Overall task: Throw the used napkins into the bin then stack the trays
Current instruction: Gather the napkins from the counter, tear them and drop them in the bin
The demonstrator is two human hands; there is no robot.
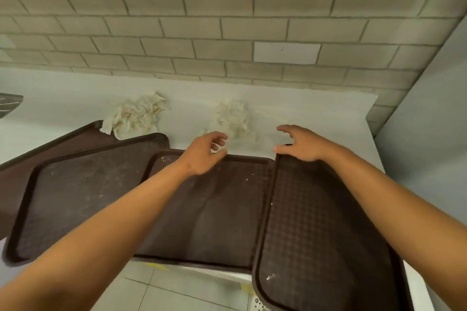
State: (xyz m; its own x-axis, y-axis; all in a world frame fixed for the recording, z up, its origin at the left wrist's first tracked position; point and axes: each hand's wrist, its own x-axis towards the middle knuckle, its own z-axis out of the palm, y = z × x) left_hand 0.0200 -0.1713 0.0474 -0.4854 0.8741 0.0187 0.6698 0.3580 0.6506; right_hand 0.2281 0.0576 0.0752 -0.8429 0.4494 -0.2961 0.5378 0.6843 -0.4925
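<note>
Two bare forearms reach in from the bottom corners of the frame, over brown trays that lie overlapping on a white tabletop (pixel 316 108). At the lower right lies the right tray (pixel 326 235), with a woven pattern; it partly covers the middle tray (pixel 209 209), which hangs over the tabletop edge above a tiled floor (pixel 177 293). Left of it lies the left tray (pixel 83 197), and under that one a fourth tray (pixel 58 144) shows only its far corner.

Near the centre, the left hand (pixel 204 153) hovers over the far rim of the middle tray, fingers spread and curled, holding nothing. The right hand (pixel 300 144) is also apart and empty; its thumb is at the far corner of the right tray, but I cannot tell if it touches.

Two crumpled napkins lie on the tabletop beyond the trays: the left napkin (pixel 137 115) touches the fourth tray's corner, and the right napkin (pixel 233 117) is just beyond both hands. Behind stands a brick wall (pixel 227 20). A dark object (pixel 8 105) shows at the left edge.
</note>
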